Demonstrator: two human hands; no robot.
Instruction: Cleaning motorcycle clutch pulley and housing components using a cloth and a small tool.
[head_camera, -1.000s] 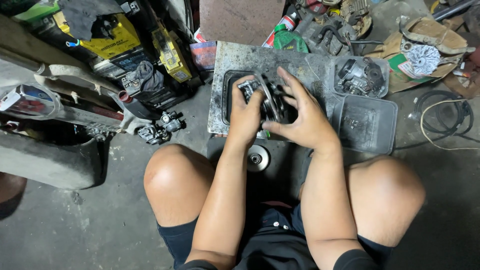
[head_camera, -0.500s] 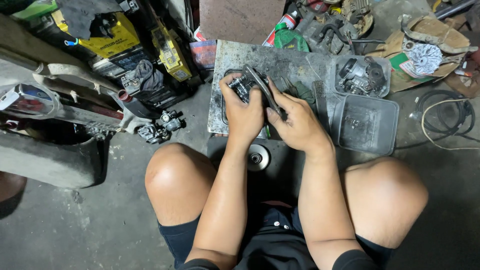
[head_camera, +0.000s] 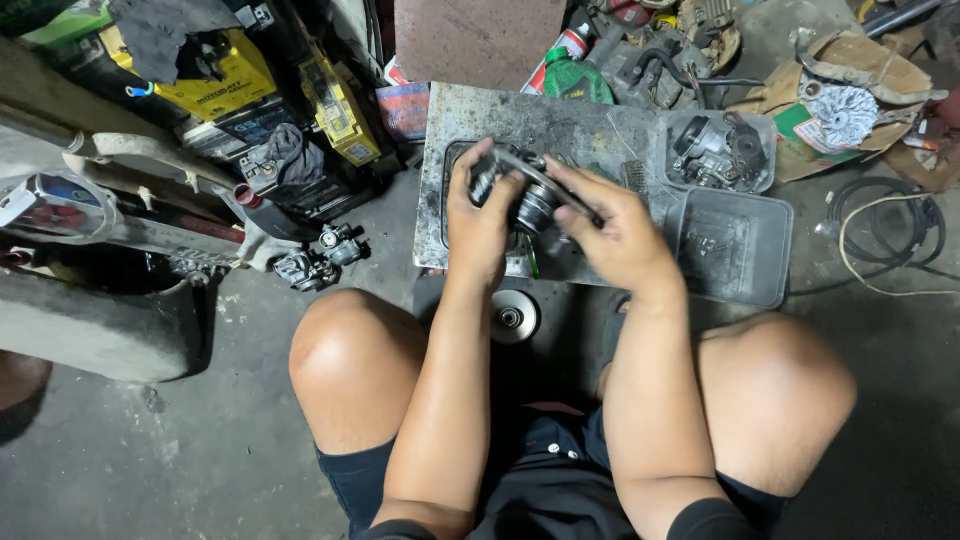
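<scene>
nearest you, between your knees, a round metal pulley disc (head_camera: 513, 317) lies on the floor. just beyond it your two hands meet over the grimy metal slab (head_camera: 580, 125) on the floor: your left hand (head_camera: 482, 215) is closed around the left end of a dark, greasy engine part (head_camera: 530, 195), and your right hand (head_camera: 615, 235) grips its right side, fingers laid along a thin bar on top. judge the part as stiff, fairly heavy metal, oily enough to slip, so keep hold on the solid body rather than the thin bar or small fittings. compared with half a second ago, the part sits a little flatter in your hands and your right fingers have spread further over its top. further off, a grey plastic tray (head_camera: 735, 250) and a tub of parts (head_camera: 718, 150) sit to the right, and yellow boxes (head_camera: 335, 105) are stacked to the left.
</scene>
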